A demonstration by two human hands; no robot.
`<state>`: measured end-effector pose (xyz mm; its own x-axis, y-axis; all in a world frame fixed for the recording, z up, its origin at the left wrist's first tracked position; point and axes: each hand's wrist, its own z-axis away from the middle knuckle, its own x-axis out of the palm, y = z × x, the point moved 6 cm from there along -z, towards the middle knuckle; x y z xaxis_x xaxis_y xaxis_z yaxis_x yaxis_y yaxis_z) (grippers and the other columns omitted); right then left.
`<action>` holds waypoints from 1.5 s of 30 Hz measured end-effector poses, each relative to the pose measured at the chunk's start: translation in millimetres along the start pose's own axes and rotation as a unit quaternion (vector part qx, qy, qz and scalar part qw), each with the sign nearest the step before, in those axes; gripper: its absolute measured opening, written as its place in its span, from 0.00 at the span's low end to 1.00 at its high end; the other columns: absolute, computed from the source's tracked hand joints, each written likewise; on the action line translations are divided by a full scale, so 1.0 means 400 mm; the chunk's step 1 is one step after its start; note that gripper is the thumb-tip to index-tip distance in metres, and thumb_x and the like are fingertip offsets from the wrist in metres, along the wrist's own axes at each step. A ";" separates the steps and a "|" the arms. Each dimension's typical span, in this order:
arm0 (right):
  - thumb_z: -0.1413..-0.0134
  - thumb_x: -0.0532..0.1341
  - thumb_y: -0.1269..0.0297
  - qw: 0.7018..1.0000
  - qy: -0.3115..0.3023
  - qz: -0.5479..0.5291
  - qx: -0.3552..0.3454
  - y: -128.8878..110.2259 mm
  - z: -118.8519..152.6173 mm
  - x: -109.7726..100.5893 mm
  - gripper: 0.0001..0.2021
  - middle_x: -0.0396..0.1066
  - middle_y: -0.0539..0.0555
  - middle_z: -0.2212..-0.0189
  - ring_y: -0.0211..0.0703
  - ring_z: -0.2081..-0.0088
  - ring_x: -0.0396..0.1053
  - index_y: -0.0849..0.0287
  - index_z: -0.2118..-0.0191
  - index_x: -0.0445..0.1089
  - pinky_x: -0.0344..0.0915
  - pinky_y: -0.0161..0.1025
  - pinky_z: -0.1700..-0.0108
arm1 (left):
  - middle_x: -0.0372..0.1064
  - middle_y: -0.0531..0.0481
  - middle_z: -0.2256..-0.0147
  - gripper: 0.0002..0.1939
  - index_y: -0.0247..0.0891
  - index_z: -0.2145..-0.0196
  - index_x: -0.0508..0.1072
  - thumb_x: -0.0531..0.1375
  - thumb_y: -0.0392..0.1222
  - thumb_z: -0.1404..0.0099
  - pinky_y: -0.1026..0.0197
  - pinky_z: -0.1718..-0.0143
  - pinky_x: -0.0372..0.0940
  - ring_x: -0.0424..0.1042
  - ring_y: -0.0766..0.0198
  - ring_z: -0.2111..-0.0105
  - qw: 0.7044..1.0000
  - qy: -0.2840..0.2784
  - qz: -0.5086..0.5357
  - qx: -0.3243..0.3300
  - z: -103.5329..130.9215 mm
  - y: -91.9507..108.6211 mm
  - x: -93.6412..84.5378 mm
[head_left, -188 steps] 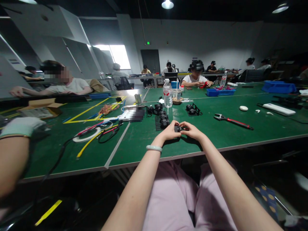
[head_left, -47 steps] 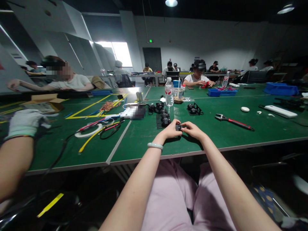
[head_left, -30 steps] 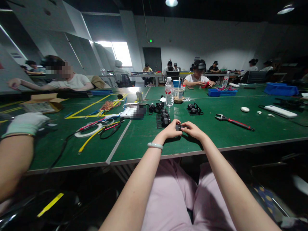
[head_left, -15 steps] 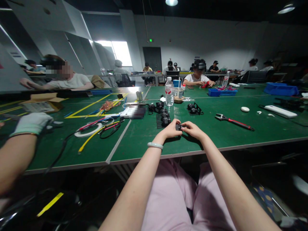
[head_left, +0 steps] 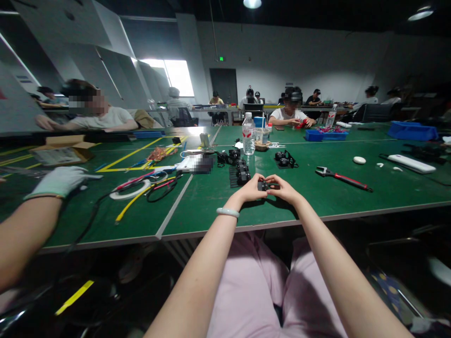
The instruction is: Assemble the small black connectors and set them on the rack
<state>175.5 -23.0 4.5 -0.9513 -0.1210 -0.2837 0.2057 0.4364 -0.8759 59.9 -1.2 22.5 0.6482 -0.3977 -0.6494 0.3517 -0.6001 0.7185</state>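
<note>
Between my two hands, just above the near edge of the green table, is a small black part; its exact kind is too small to tell. My left hand has its fingers closed around the part's left side. From the other side, the fingertips of my right hand pinch the same part. Just beyond my left hand lies a row of similar black parts, with thin black prongs beside it. Another black cluster sits farther off to the right.
A water bottle stands behind the black parts. To the right lies a red-handled adjustable wrench, with a white power bank beyond. Cables lie to the left, near a co-worker's gloved hand. Blue bins sit farther back.
My right hand's fingers have shifted slightly on the black part, index finger now more raised and arched. The co-worker's gloved hand on the left has moved right.
</note>
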 end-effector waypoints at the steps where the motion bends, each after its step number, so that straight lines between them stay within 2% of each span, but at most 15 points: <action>1: 0.61 0.62 0.66 1.000 -0.002 -0.001 -0.004 0.000 0.000 0.000 0.19 0.63 0.52 0.60 0.42 0.54 0.61 0.56 0.58 0.61 0.59 0.41 0.54 | 0.58 0.53 0.67 0.24 0.35 0.59 0.56 0.59 0.39 0.54 0.66 0.73 0.60 0.60 0.68 0.71 1.000 0.000 0.000 -0.001 0.000 -0.001 0.000; 14: 0.61 0.61 0.65 1.000 -0.006 0.014 -0.008 0.002 -0.003 0.004 0.16 0.63 0.52 0.60 0.42 0.55 0.62 0.57 0.62 0.62 0.59 0.40 0.55 | 0.58 0.53 0.67 0.25 0.36 0.59 0.57 0.59 0.40 0.55 0.65 0.72 0.60 0.60 0.68 0.70 1.000 -0.004 0.018 0.000 -0.001 -0.004 0.001; 45: 0.61 0.61 0.65 1.000 0.000 0.023 0.009 0.004 -0.002 0.004 0.16 0.64 0.51 0.61 0.43 0.55 0.62 0.56 0.61 0.63 0.58 0.41 0.54 | 0.57 0.54 0.67 0.24 0.37 0.59 0.56 0.59 0.39 0.54 0.65 0.70 0.61 0.60 0.68 0.70 1.000 -0.009 0.005 0.015 -0.003 -0.013 0.004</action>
<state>173.9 -21.8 3.0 -0.9405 -0.1014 -0.3243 0.2538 0.4249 -0.8689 60.0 2.3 17.9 0.6396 -0.4148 -0.6472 0.3257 -0.6164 0.7169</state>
